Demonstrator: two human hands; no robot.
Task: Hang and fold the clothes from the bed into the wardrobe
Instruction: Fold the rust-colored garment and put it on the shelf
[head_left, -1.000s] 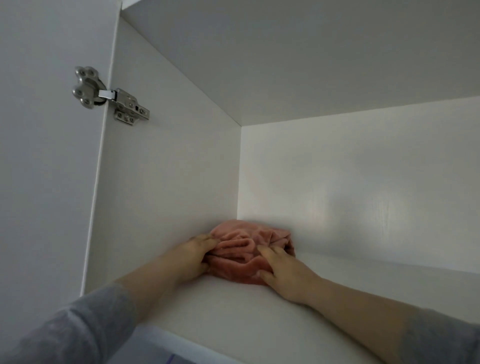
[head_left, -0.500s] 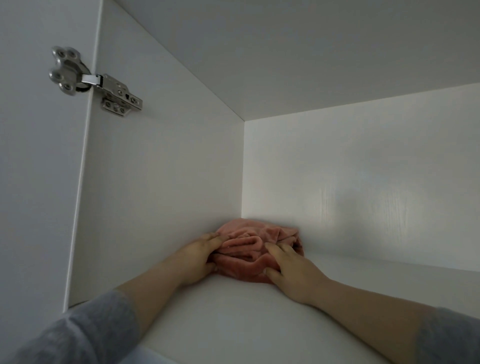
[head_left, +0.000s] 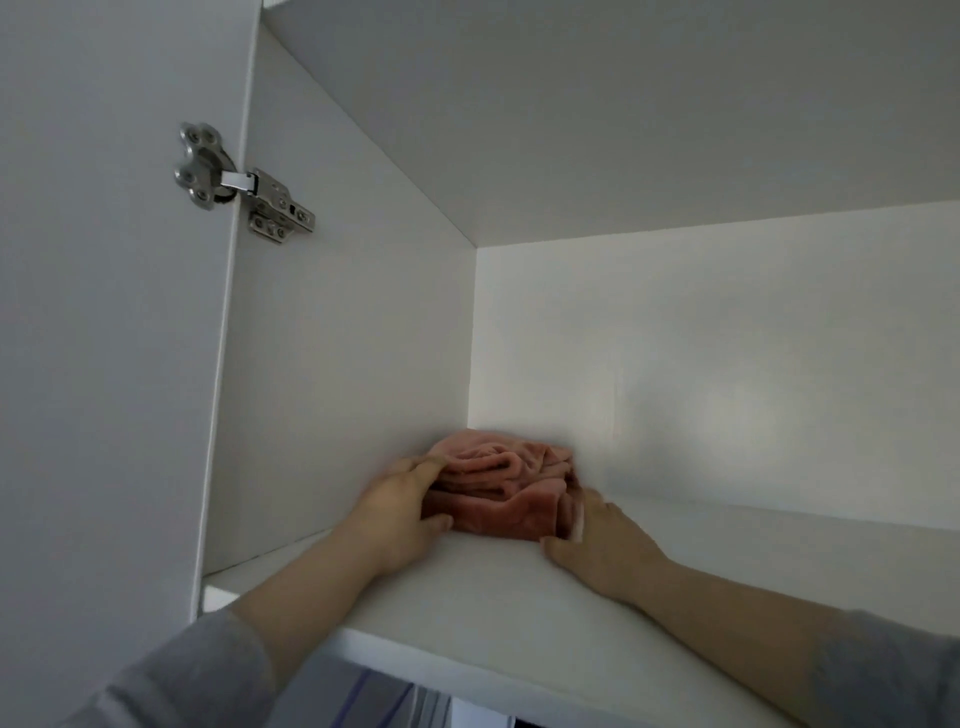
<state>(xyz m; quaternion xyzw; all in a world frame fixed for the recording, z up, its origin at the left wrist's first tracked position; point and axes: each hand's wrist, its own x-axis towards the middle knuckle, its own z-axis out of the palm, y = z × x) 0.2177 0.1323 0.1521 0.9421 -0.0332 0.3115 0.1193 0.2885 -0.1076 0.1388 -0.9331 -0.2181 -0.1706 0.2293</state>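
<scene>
A folded pink fleecy garment (head_left: 498, 483) lies on the white top shelf (head_left: 467, 597) of the wardrobe, pushed into the back left corner. My left hand (head_left: 400, 512) presses against its left side, with straight fingers along the upper edge and the thumb low at the front. My right hand (head_left: 597, 540), slightly blurred, touches the garment's right side with its fingers; the thumb rests on the shelf. Grey sleeves cover both forearms.
The open wardrobe door (head_left: 104, 312) stands at the left, held by a metal hinge (head_left: 239, 182). The white side wall (head_left: 337, 364) is close to my left hand. The shelf stretches bare to the right. Something striped shows below the shelf's front edge.
My right hand has slid from the garment's front top to its right side. My left hand stays on the left side. The view has shifted right and down.
</scene>
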